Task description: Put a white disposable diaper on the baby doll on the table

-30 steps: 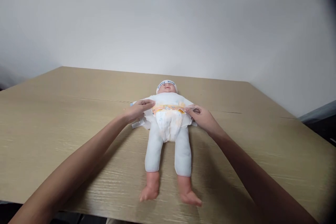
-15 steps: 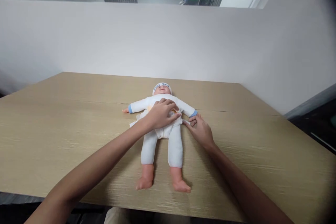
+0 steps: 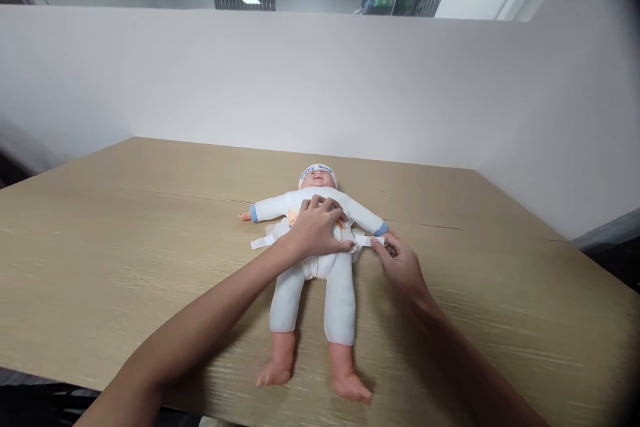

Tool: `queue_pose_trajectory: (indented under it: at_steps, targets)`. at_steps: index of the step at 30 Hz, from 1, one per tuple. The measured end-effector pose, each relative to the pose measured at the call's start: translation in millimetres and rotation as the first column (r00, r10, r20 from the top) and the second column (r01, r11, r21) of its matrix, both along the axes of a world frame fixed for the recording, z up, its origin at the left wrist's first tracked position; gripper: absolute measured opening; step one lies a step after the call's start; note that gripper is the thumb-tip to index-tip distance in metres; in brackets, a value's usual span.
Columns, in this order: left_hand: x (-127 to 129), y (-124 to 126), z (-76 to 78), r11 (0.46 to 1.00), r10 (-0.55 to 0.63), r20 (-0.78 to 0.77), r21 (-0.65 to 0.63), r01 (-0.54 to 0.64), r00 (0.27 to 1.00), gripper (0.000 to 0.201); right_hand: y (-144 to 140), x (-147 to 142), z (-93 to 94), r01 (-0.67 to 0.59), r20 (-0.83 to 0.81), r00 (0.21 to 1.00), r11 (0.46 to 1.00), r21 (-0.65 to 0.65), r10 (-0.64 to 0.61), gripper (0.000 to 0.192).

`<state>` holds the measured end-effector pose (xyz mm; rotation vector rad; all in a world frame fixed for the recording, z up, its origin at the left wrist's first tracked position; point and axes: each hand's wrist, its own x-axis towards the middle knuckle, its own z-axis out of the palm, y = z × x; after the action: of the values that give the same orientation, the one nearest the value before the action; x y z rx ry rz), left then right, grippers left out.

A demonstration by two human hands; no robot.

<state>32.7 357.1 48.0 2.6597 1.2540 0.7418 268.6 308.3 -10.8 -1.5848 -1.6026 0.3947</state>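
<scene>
A baby doll (image 3: pixel 340 310) in white clothes with blue cuffs and a lettered headband lies on its back, feet toward me. Around its hips is a white diaper (image 3: pixel 319 268). My left hand (image 3: pixel 320 225) rests across the front of the diaper at the belly, fingers spread and partly bent, covering much of it. Beside the doll's hip on the right, my right hand (image 3: pixel 399 261) pinches the end of a white diaper tab (image 3: pixel 367 241), which is stretched outward. The other diaper tab (image 3: pixel 263 241) sticks out loose on the left side.
The doll lies on a wide wooden table (image 3: pixel 150 233) with thin seams across its top. A white partition wall (image 3: pixel 250 80) stands behind the table's far edge and along the right side.
My right hand has drawn the tab outward to the right, so more of it shows. My left hand stays on the diaper's front. The view has shifted slightly.
</scene>
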Motion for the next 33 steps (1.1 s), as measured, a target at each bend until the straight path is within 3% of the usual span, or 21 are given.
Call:
queue_pose_trajectory:
  at_steps: [4,8,12,15,19,23,25,28,30,33]
  targets:
    - [-1,2,-1.8,1.0,-0.018,0.01,-0.011,0.018,1.0,0.06,3,-21,16.5,-0.058,-0.064,0.996,0.998,0.02,0.059,0.04]
    - [0,2,-2.8,1.0,-0.02,0.032,-0.004,0.02,0.999,0.061,24,-47,29.8,-0.178,-0.105,0.979,0.984,-0.01,0.176,0.037]
    - [0,2,-3.6,1.0,-0.003,0.032,0.0,0.003,0.999,0.058,35,-60,29.1,-0.234,-0.125,0.965,0.972,-0.014,0.231,0.037]
    - [0,1,-3.5,1.0,-0.011,0.04,-0.017,0.012,0.999,0.057,24,-59,22.3,-0.221,-0.168,0.958,0.972,0.084,0.232,0.033]
    - [-1,2,-3.5,0.998,-0.028,0.072,-0.056,0.032,0.997,0.057,1,-56,14.2,-0.303,-0.019,0.948,0.917,0.259,0.319,0.034]
    - [-7,3,-3.6,0.991,-0.069,0.211,-0.101,0.092,0.975,0.064,-8,-55,9.0,-0.396,0.155,0.918,0.872,0.288,0.365,0.047]
    - [-14,0,-3.5,0.983,-0.094,0.349,-0.117,0.143,0.932,0.065,-8,-55,7.3,-0.423,0.255,0.898,0.865,0.272,0.359,0.05]
    - [-35,-8,-6.8,0.978,-0.06,0.557,-0.135,0.162,0.828,0.042,-8,-52,6.0,-0.44,0.338,0.873,0.866,0.237,0.351,0.054]
    - [-57,-12,-14.7,0.99,0.0,0.604,-0.112,0.085,0.797,0.028,-9,-50,6.4,-0.437,0.357,0.869,0.871,0.225,0.344,0.054]
    - [-98,-13,-36.4,0.996,0.088,0.544,-0.054,-0.07,0.835,0.021,-11,-49,11.1,-0.41,0.35,0.882,0.879,0.243,0.315,0.053]
